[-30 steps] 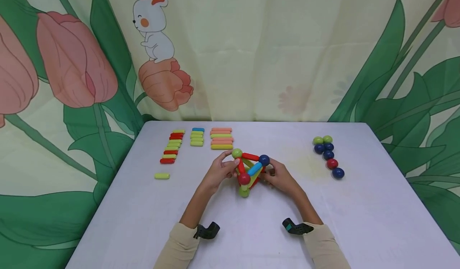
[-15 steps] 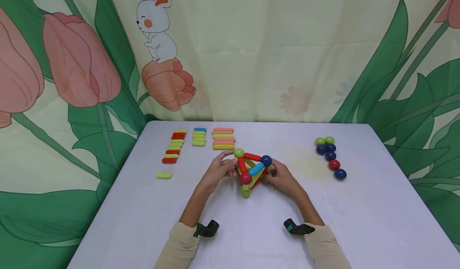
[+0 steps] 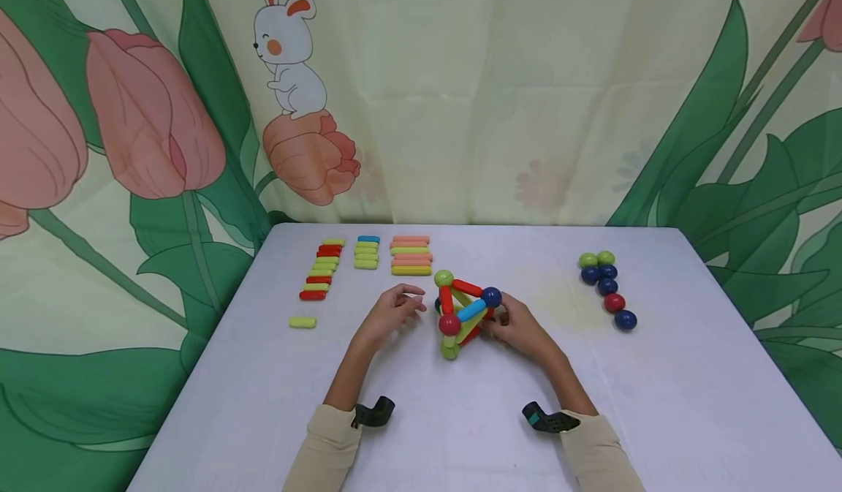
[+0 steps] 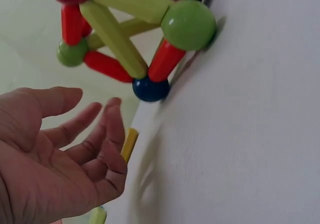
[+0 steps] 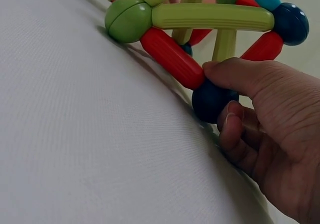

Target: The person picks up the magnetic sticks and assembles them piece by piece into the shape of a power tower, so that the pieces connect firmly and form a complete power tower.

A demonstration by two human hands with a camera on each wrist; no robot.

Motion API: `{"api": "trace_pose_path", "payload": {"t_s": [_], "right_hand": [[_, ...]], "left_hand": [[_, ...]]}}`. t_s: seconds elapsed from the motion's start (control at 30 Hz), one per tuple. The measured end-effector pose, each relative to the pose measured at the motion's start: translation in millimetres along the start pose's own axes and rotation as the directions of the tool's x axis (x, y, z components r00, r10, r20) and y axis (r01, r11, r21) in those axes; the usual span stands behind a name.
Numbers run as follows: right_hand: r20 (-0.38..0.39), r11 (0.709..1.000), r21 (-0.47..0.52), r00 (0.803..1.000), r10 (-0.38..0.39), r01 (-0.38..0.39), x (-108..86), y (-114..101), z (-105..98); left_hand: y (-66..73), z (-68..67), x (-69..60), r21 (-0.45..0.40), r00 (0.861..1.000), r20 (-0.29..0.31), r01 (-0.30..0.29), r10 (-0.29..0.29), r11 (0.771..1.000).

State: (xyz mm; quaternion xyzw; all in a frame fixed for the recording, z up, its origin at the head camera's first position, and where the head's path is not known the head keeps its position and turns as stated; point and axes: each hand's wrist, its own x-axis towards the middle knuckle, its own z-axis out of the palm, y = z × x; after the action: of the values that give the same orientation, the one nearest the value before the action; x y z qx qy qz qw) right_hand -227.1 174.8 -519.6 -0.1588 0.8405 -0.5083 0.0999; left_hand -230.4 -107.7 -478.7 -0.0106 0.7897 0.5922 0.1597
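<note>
On my feeds the frame of rods and balls (image 3: pixel 470 311) stands about midway between the left and right edges of the surface (image 3: pixel 460 426). My right hand (image 3: pixel 520 327) pinches a low dark blue ball (image 5: pixel 212 102), I judge to steady it; my left hand (image 3: pixel 388 316) is just apart, fingers loosely bent, holding nothing. Loose rods (image 3: pixel 318 280) toward the far left corner and loose balls (image 3: pixel 608 286) toward the far right seem sorted for easy reach. The frame looks glossy, triangular-faced, mostly red and yellow-green.

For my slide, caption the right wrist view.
Right hand pinching a glossy dark-blue ball joined to a red rod in a multicoloured ball-and-rod frame.
</note>
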Motion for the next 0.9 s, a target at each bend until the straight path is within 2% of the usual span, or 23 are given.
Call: {"api": "trace_pose_path", "payload": {"t_s": [0.13, 0.3, 0.4, 0.47, 0.57, 0.6, 0.63, 0.7, 0.77, 0.83, 0.9], "right_hand": [[0.016, 0.999, -0.037, 1.000, -0.005, 0.006, -1.3, 1.7, -2.8], [0.064, 0.993, -0.092, 0.996, -0.066, 0.072, -2.4, 4.2, -4.3], [0.089, 0.991, -0.090, 0.992, -0.091, 0.099, -1.7, 3.2, -2.8], [0.091, 0.990, -0.090, 0.990, -0.104, 0.112, -0.2, 2.7, -1.0], [0.085, 0.986, -0.097, 0.988, -0.126, 0.134, 1.7, 3.0, 0.9], [0.080, 0.986, -0.103, 0.989, -0.127, 0.135, 1.7, 3.1, 0.9], [0.073, 0.985, -0.105, 0.989, -0.127, 0.134, 1.5, 2.7, 0.7], [0.056, 0.987, -0.104, 0.991, -0.120, 0.125, 0.5, 2.0, -0.5], [0.044, 0.988, -0.098, 0.993, -0.112, 0.116, -0.8, 1.2, -1.8], [0.045, 0.989, -0.096, 0.993, -0.109, 0.113, -1.1, 2.3, -1.8], [0.056, 0.989, -0.098, 0.993, -0.106, 0.111, -1.5, 4.7, -1.4]], "left_hand": [[-5.8, -3.9, 3.3, 0.070, 0.999, -0.021, 0.032, -0.031, 0.997], [-13.3, -12.9, 7.7, 0.178, 0.995, -0.083, 0.074, -0.060, 0.981], [-17.6, -26.9, 9.7, 0.268, 0.981, -0.186, 0.101, -0.052, 0.958], [-19.2, -40.0, 9.9, 0.348, 0.960, -0.281, 0.118, -0.017, 0.930], [-20.1, -60.9, 10.9, 0.476, 0.918, -0.393, 0.150, 0.057, 0.866], [-19.8, -66.6, 12.6, 0.523, 0.909, -0.407, 0.148, 0.094, 0.839], [-19.2, -71.8, 14.9, 0.564, 0.906, -0.403, 0.131, 0.133, 0.815], [-18.1, -79.0, 22.8, 0.642, 0.906, -0.368, 0.086, 0.208, 0.762], [-17.3, -82.4, 32.2, 0.717, 0.914, -0.306, 0.038, 0.266, 0.696], [-18.0, -82.9, 41.4, 0.790, 0.921, -0.241, 0.004, 0.305, 0.613], [-19.4, -80.6, 48.5, 0.852, 0.927, -0.199, 0.003, 0.319, 0.524]]}}
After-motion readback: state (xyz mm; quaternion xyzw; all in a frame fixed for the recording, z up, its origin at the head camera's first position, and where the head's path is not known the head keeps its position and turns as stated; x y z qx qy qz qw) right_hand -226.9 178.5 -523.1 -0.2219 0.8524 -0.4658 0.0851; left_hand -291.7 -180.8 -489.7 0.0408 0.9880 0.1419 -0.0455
